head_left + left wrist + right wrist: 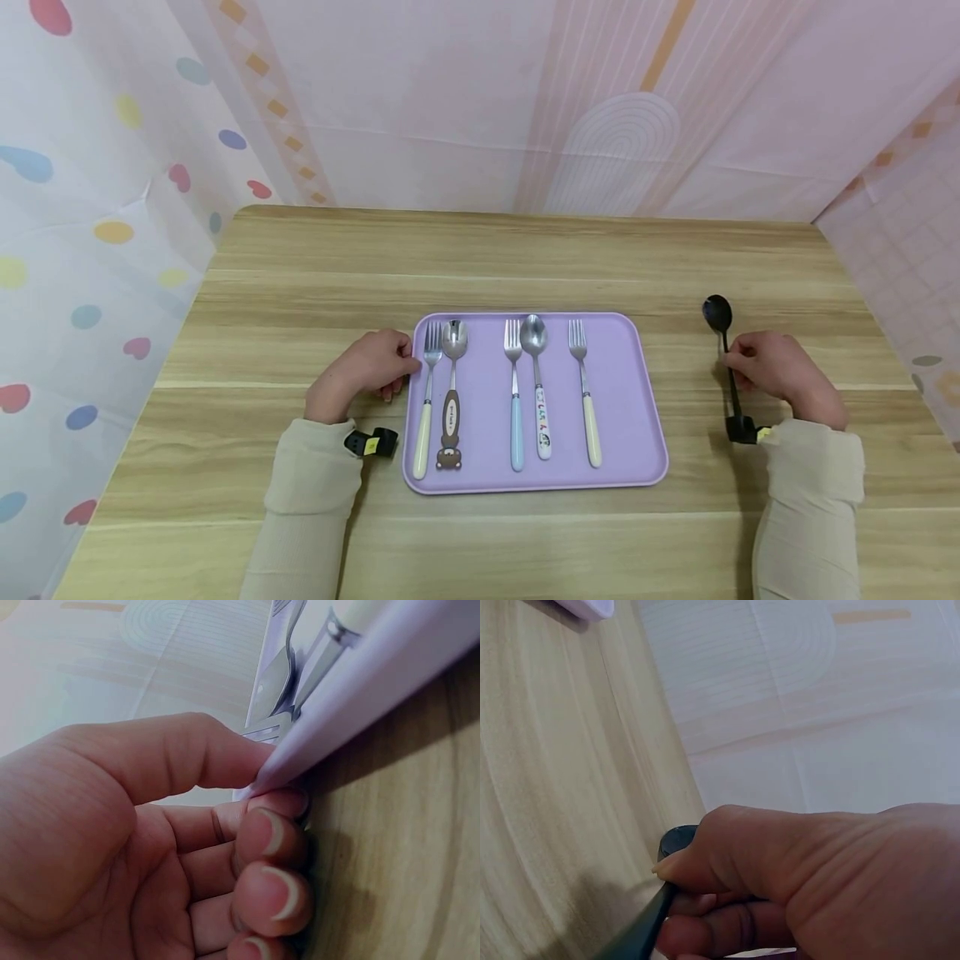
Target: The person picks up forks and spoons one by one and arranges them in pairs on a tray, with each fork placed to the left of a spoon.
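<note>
A lilac tray [480, 417] lies on the table, holding three forks and two spoons side by side. My left hand [367, 367] pinches its left rim; the left wrist view shows the thumb over the rim [360, 697] and a finger beneath. Nearest that hand are a cream-handled fork [423, 442] and a brown bear-handled spoon [450, 417]. Farther right lie a blue-handled fork [517, 433], a white patterned spoon [543, 425] and another cream-handled fork [592, 429]. Well right of the tray, my right hand [780, 367] pinches a black spoon [717, 313] by its handle, bowl pointing away.
The wooden table [525, 262] extends around the tray, with its back edge against a patterned curtain [465, 108]. A dotted curtain [112, 275] hangs along the left side. Each wrist wears a small black camera, the left one [384, 442] close beside the tray.
</note>
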`<state>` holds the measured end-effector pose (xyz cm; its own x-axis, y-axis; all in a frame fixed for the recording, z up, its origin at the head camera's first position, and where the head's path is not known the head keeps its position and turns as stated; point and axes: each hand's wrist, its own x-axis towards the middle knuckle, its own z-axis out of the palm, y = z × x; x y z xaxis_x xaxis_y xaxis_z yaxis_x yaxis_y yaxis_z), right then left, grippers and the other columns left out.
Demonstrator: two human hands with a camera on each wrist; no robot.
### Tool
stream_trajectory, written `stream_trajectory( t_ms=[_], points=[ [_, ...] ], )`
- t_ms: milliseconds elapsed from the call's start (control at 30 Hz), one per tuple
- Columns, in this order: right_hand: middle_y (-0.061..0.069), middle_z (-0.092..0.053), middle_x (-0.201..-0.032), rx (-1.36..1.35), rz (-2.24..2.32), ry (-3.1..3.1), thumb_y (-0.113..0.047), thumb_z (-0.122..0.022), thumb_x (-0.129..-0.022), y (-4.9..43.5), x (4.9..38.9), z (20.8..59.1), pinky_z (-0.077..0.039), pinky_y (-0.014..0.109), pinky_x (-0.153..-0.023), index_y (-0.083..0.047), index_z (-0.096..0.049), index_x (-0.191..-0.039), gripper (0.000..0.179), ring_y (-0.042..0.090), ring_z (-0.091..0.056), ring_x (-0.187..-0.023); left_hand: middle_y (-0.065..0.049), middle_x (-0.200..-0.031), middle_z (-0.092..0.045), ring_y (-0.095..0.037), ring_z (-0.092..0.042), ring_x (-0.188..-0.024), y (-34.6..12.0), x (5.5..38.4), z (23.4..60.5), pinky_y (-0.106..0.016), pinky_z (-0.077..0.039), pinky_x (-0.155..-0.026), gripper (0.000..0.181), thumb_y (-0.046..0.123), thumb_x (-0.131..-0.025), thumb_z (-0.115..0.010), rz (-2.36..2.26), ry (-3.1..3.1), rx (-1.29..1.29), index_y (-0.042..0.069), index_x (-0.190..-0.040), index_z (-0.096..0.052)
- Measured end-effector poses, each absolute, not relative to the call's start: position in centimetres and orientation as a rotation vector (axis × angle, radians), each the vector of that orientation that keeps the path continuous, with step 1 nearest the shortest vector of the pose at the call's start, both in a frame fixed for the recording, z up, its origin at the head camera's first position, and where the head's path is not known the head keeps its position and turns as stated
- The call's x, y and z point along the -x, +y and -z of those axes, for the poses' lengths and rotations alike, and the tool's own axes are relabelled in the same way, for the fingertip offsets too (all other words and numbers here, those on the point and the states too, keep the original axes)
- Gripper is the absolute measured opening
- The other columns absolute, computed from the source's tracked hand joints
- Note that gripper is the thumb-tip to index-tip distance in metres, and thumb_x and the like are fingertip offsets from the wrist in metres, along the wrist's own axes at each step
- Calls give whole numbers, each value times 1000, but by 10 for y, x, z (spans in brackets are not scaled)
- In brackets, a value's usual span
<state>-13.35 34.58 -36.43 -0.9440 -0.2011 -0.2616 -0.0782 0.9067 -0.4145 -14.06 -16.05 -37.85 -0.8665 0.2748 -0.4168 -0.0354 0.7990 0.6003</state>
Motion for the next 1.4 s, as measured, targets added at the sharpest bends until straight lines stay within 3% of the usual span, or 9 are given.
stream_trajectory(
  t_ms=[400,833,1400],
  points=[
    [-3,-54,-60,239,653,2791,-14,-55,-96,331,133,355,-41,29,-56,-9,-56,-74,22,15,-55,-58,-6,-57,-54,-16,-52,-45,-160,142,376,-27,-43,-47,20,11,-91,-57,-837,2486,-169,3,-73,-53],
    [-3,-53,-59,337,687,2782,-14,-55,-96,304,133,345,-39,29,-56,-9,-58,-79,19,14,-50,-55,-5,-56,-54,-15,-52,-45,-160,141,377,-27,-43,-47,21,11,-91,-57,-843,2488,-175,4,-72,-53],
    [-8,-45,-52,533,690,2840,-7,-57,-92,275,133,347,-35,27,-53,-13,-55,-70,22,10,-42,-47,-5,-57,-55,-16,-52,-46,-161,141,378,-28,-43,-48,20,12,-92,-57,-840,2483,-163,4,-73,-54]
  ],
)
